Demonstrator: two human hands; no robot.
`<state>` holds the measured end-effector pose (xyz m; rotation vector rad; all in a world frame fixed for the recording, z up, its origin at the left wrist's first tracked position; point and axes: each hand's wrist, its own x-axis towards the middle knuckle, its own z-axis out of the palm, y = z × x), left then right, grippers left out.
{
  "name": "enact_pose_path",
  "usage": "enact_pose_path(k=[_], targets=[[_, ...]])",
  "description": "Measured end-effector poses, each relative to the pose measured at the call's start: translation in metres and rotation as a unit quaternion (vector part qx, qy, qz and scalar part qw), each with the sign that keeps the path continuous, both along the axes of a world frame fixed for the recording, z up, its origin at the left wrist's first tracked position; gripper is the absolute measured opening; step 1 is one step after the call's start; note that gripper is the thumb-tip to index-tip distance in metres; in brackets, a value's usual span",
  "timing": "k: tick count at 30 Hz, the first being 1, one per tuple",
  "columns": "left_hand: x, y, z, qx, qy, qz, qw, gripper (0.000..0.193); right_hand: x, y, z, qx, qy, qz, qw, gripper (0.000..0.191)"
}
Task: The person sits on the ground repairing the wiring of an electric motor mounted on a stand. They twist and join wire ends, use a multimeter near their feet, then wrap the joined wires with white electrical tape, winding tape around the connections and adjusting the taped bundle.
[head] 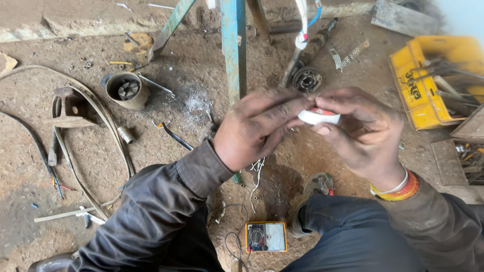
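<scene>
we hold white tape roll (318, 117) between both hands above dirt floor (201, 100). left hand (254, 128) fingers curl over roll's left edge, right hand (360, 133) fingers pinch right side; both equally near.

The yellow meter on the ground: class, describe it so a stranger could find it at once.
Start at the blue metal post and look straight down, past both hands, to the bottom edge. Between the person's knees lies the yellow meter, flat on the dirt. Unlike the yellow toolbox, it is small, with a round dial and pale display.
</scene>
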<state>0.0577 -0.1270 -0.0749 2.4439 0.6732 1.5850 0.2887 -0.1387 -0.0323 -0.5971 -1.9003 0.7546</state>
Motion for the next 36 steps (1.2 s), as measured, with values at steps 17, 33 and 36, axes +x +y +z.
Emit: enact_pose_path(k=[17, 33, 36], targets=[[-0.006, -0.01, 0.018, -0.012, -0.029, -0.011, 0.999, 0.034, -0.009, 0.005, -0.007, 0.143, -0.184, -0.056, 0.971, 0.018], [-0.013, -0.017, 0.025, -0.1, -0.003, -0.019, 0.995, 0.022, -0.011, -0.004, 0.003, 0.24, -0.283, -0.062, 0.926, 0.013], [-0.013, -0.019, 0.027, -0.141, -0.004, -0.015, 0.99, 0.017, -0.012, -0.006, 0.002, 0.229, -0.272, -0.044, 0.934, 0.016]])
